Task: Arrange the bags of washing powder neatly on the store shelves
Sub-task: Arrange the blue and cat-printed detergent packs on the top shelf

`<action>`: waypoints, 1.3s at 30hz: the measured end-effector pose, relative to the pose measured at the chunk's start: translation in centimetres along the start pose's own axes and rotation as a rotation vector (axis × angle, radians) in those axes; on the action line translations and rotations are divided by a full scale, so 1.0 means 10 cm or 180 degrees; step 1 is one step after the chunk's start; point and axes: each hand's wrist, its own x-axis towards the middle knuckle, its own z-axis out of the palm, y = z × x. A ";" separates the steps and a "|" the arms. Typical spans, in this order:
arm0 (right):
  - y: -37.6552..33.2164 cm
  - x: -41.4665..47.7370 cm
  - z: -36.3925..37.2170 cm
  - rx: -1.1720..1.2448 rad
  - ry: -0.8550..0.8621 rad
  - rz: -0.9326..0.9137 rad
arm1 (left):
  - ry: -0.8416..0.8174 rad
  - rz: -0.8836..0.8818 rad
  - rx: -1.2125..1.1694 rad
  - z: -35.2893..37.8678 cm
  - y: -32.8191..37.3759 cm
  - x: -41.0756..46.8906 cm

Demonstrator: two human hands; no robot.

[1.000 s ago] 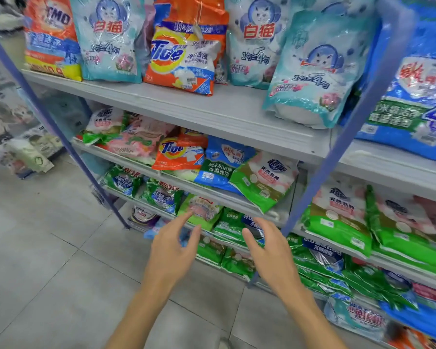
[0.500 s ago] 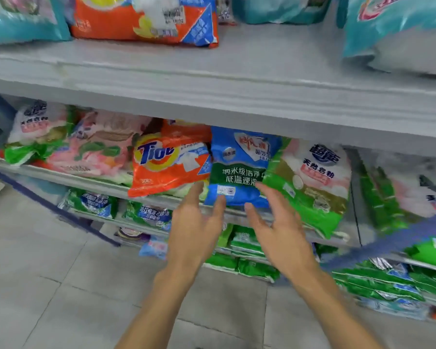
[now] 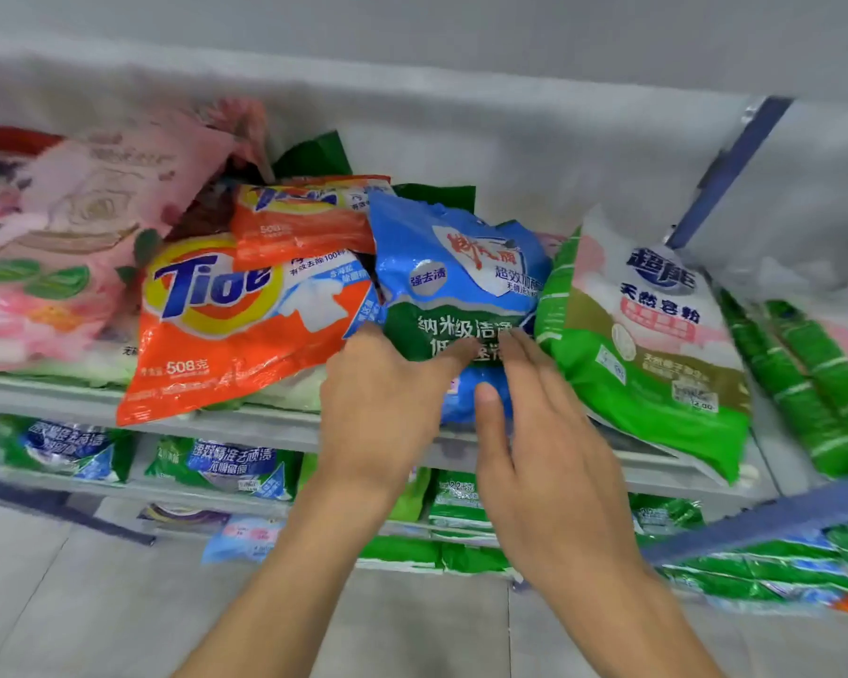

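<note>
One blue-and-green washing powder bag leaning at the front of the middle shelf, left hand and right hand laid on it, fingers straight, no grasp, two orange Tide bags overlapping to its left, one pink bag beyond, one green-and-white bag touching on its right, lower-shelf bags blurred, partly hidden by forearms.

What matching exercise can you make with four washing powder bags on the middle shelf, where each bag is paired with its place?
Bags:
1. orange plastic Tide bag
2. blue and dark green plastic bag
3. light green and white plastic bag
4. pink flowered plastic bag

Places:
A. at the left end of the row
B. touched by the left hand and the right hand
C. just right of the blue bag
D. between the pink bag and the blue bag

Pairs: 1-D, 2-B, 3-C, 4-A
</note>
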 end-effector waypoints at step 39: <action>0.44 -1.30 -2.40 0.3957 -0.1166 0.1723 | -0.2087 -0.1332 -0.2270 -0.61 1.15 -1.97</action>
